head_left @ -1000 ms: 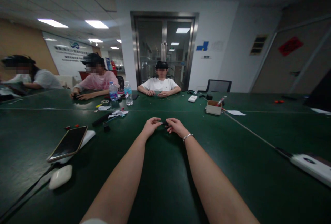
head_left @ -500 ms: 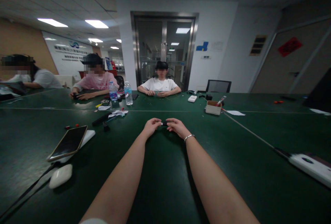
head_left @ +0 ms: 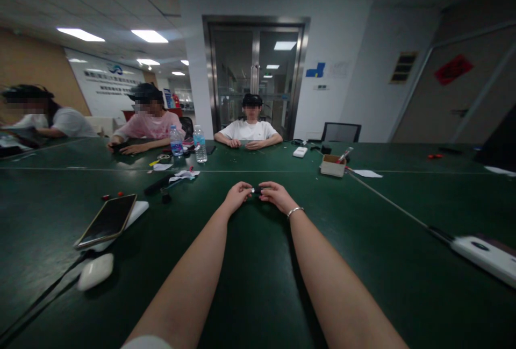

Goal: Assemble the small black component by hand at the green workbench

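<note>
Over the dark green table (head_left: 258, 263), my two hands meet at a small black object with a silvery end (head_left: 257, 191). My left hand (head_left: 238, 197) pinches the silvery end between thumb and fingertips. The black end is held by the fingers of my right hand (head_left: 276, 196), which has a silver bracelet (head_left: 295, 212) at its wrist. The object lies level between the hands, and its ends are hidden by the fingertips.
A phone (head_left: 108, 221) on a white item and a white case (head_left: 95, 272) lie at left. Beyond are bottles (head_left: 200, 144), crumpled paper (head_left: 184, 175) and a small box (head_left: 332, 166). A white device (head_left: 486, 256) is at right. Several people sit across the table.
The small object shows more of its silvery end and black body between my fingers. Both hands are nearly in the same place.
</note>
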Tool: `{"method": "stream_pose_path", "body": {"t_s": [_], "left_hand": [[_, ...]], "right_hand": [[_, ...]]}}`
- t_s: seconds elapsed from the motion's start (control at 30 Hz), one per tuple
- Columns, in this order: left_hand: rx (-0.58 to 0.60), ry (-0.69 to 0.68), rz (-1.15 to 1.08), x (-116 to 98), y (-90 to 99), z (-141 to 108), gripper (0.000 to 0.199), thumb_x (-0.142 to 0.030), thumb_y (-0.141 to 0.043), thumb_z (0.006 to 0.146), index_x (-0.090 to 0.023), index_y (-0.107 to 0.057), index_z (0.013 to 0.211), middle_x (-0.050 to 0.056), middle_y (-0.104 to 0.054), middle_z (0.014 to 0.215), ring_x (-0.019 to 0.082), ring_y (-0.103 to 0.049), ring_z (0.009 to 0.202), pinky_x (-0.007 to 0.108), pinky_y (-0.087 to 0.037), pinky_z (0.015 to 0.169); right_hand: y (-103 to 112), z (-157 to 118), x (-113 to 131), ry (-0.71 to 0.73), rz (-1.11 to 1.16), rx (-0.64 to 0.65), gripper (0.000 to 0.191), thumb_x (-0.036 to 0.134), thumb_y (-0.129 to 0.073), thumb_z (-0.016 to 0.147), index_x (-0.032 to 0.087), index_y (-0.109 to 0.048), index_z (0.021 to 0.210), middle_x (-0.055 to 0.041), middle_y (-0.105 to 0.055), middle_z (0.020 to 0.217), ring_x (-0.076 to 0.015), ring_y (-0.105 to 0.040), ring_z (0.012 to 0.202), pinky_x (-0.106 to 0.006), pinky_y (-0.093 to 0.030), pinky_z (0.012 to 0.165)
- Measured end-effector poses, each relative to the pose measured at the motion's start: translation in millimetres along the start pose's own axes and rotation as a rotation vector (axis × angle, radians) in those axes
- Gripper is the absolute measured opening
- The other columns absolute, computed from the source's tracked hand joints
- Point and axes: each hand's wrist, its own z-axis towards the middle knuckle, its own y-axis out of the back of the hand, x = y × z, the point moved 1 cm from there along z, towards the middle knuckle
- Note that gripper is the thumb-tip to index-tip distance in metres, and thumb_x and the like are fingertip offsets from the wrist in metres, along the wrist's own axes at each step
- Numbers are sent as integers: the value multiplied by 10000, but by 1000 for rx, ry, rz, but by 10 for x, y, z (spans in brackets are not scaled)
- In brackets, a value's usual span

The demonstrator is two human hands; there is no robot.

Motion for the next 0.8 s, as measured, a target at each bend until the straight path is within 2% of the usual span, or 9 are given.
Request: {"method": "stream_pose_path", "body": {"t_s": [0.17,0.33,0.6,0.7,0.8], "left_hand": [[-1,-6,30,23,-3,7,200,-308,-595,732,-127,-574,817,3,-577,599,84,-481,502,214,-381,508],[-3,-32,100,77,24,34,244,-374,-570,750,-139,-591,810,19,-595,677,105,-517,569,227,-407,551],[-21,-40,259,76,57,24,348,-498,-516,756,-169,-619,707,9,-570,603,134,-530,582,233,-400,554],[-22,-22,222,61,40,16,340,-492,-504,770,-171,-617,759,20,-588,659,134,-544,608,234,-416,561],[-25,-30,149,48,24,11,270,-407,-563,751,-172,-614,872,42,-607,782,135,-559,671,233,-438,564]], "right_hand": [[2,6,-5,13,13,-25,116,83,-613,778,123,-620,887,-35,-647,758,-86,-633,541,-198,-572,556],[1,7,4,-2,2,-12,123,65,-605,783,120,-623,891,-44,-647,779,-91,-643,559,-201,-577,574],[3,34,-6,-24,-7,-10,128,61,-605,782,122,-621,893,-42,-654,773,-99,-647,565,-218,-586,572],[0,35,-6,-31,1,-13,128,59,-606,782,117,-617,897,-45,-653,769,-95,-645,554,-209,-581,563],[-2,30,-2,-25,8,-26,121,52,-599,785,114,-613,888,-44,-650,761,-91,-641,539,-197,-575,549]]}}
